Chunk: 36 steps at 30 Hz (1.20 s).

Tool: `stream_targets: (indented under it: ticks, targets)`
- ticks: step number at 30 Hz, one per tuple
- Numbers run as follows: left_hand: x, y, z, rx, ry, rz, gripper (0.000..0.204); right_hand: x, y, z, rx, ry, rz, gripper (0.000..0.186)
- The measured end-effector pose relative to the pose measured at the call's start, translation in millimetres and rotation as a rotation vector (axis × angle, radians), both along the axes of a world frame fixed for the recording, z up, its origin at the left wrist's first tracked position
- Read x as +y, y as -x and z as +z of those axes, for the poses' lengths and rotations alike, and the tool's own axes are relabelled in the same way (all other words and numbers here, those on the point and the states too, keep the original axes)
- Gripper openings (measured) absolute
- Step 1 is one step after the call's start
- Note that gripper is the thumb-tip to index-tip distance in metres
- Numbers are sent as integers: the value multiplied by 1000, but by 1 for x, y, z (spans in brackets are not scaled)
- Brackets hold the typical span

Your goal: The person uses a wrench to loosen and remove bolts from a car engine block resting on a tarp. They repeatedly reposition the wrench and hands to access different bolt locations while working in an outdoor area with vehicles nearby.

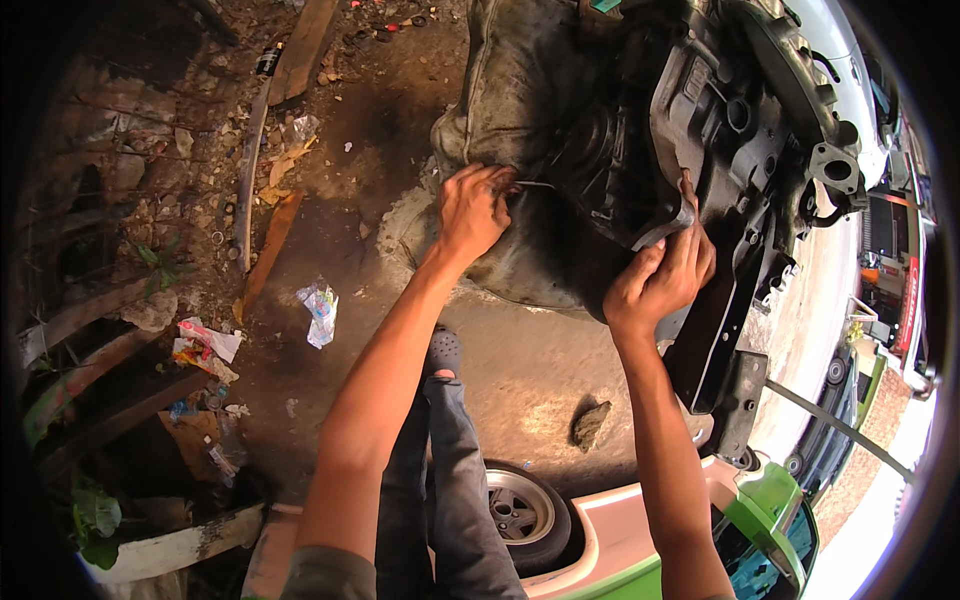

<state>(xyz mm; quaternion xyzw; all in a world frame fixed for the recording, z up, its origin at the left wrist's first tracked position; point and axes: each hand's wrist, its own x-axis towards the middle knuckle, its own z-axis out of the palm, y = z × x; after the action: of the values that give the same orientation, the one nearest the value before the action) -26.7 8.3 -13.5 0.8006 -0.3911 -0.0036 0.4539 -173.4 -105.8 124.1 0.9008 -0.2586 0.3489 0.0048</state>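
A large greasy engine (690, 110) lies at the upper right beside a stained, grimy sheet (530, 70). My left hand (472, 212) is closed by the sheet, with a thin metal rod (535, 184) sticking out from its fingers toward the engine. The rod's other end is hidden in the fist. At the engine's near side, my right hand (660, 275) grips the curved lip of a dark metal cover (665, 228). Its thumb lies below the lip and its index finger points up along the cover. The remaining fingers are partly hidden.
A pink and green vehicle with a wheel (520, 505) stands close by my legs. A stone (590, 425) lies on the dirt floor. Wood planks (270, 250), crumpled wrappers (318, 312) and rubble spread along the left. Parked vehicles (835, 410) show at the far right.
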Motion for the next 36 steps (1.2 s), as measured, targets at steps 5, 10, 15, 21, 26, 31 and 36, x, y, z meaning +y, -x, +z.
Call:
stream_targets:
  ticks: [5,10,15,21,26,31,36]
  targets:
    - [-2,-3,0,15,-43,-12,39,0,0,-1,12,10,-9,49]
    - [-3,1,-1,-78,66,55,37,0,-1,0,10,3,-6,49]
    - [-6,-3,4,3,117,34,31,0,-1,0,-6,-5,12,49]
    - [2,11,44,-50,-61,147,29,0,-1,-1,-7,7,6,49]
    - [-4,44,100,-113,-507,96,27,0,0,-1,18,4,-4,49]
    - [-13,74,124,-154,-669,63,32,0,0,0,11,9,3,49]
    - [-1,82,115,-271,-676,45,41,-1,0,-1,6,21,11,49]
